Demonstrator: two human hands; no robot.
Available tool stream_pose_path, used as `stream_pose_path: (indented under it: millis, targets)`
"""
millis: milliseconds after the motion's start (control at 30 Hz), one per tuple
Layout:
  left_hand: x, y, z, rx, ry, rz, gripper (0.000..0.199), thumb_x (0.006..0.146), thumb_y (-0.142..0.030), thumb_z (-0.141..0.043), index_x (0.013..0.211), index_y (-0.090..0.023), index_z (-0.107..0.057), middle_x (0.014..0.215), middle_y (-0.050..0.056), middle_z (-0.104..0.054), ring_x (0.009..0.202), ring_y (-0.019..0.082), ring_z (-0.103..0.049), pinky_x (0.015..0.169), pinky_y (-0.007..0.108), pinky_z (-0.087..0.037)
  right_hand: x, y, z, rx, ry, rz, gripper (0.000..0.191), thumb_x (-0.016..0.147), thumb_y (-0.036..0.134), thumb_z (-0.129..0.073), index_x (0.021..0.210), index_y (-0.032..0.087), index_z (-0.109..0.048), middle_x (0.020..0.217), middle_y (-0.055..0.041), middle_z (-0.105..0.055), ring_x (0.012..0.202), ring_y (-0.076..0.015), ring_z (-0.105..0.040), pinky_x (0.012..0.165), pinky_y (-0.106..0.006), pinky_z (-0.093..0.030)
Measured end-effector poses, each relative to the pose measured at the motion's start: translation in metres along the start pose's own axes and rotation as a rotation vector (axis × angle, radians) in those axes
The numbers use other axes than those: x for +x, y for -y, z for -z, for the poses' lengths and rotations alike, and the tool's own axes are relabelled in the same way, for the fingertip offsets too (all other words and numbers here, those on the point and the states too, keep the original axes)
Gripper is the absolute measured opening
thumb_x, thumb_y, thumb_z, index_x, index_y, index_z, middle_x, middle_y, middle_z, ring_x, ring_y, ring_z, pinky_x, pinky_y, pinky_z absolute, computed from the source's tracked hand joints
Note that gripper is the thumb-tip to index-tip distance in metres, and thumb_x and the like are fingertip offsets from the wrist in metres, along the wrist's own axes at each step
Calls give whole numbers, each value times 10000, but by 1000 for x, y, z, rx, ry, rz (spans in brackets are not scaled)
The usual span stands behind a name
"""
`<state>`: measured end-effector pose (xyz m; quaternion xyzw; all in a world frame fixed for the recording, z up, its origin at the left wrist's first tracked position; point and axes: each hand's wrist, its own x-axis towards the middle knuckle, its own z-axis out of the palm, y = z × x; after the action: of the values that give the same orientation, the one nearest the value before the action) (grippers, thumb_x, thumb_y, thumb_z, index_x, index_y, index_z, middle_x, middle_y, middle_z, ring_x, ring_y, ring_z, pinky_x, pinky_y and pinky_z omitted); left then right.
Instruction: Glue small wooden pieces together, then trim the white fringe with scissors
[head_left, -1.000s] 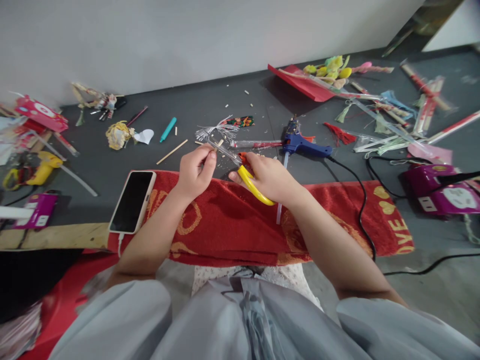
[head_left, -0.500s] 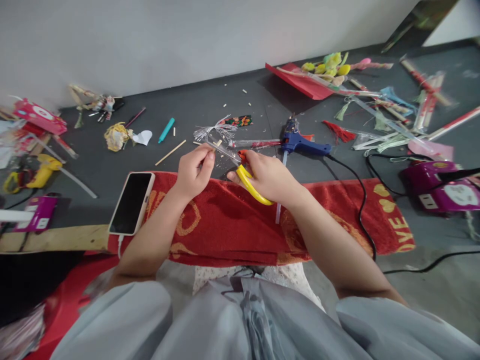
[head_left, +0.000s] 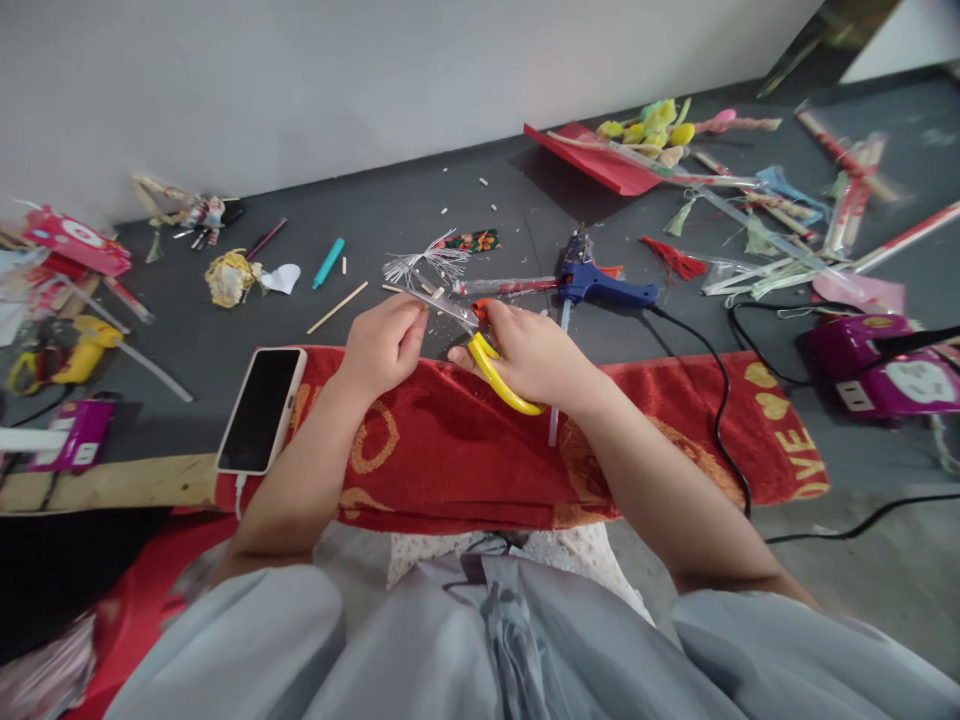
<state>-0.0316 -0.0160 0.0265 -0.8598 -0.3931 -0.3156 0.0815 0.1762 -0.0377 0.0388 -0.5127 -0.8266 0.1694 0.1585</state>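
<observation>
My right hand point(head_left: 536, 355) is closed on yellow-handled scissors point(head_left: 504, 385), whose blades point up and left toward my left hand. Fingers pinched together, my left hand point(head_left: 384, 345) is at the blade tips; whatever it holds is hidden. Both hands are above the far edge of a red towel point(head_left: 465, 450). Just beyond them lie a bundle of thin white strands point(head_left: 424, 262), a patterned strip point(head_left: 476, 241) and small pale cut bits. A blue glue gun point(head_left: 604, 287) rests to the right of my right hand, its clear glue stick poking toward me.
A phone point(head_left: 261, 410) on a cable lies left of my left arm. A teal marker-like tube point(head_left: 328, 263) and thin wooden stick point(head_left: 337, 307) are beyond it. Red paper point(head_left: 600, 165), tassels and wrapped sticks crowd the right, near a purple power box point(head_left: 885, 365). A yellow glue gun point(head_left: 94, 348) is far left.
The pale piece that showed at my left fingertips can no longer be made out there. My left hand has turned slightly; my right hand keeps hold of the scissors. The view shifts a little.
</observation>
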Motion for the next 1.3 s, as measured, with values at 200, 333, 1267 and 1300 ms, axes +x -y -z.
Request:
stream_pose_path:
  millis: [200,333,1267,1300]
  targets:
    - [1,0,0,7,-6,-30,223,958,-212,-345,800,-199,-501,749,37,-636,681,137,-594,599,254,-415,3,2,2,85,25,-81,566,885,681,-403,959,148,-580,826,-99,-665,727,-204,-586,616,-297,-285]
    - [0,2,-2,6,32,22,221,959,-253,-333,823,-202,-500,699,25,-605,615,137,-557,549,270,-368,3,5,4,77,56,-136,528,873,672,-424,854,165,-571,754,-77,-632,652,-175,-519,585,-289,-243]
    - [-23,-55,-41,-664,214,364,1176,642,-480,-831,1513,-314,-58,1491,158,-321,1447,342,-303,1181,551,-323,8,14,-8,864,72,-178,483,953,528,-377,587,219,-443,546,9,-512,525,-114,-525,600,-280,-444]
    - [-23,-55,-41,-670,215,367,1168,647,-481,-828,1511,-309,-60,1486,162,-322,1445,344,-303,1175,551,-331,8,15,-7,870,67,-174,479,954,515,-382,583,220,-442,551,5,-514,528,-115,-524,602,-282,-444]
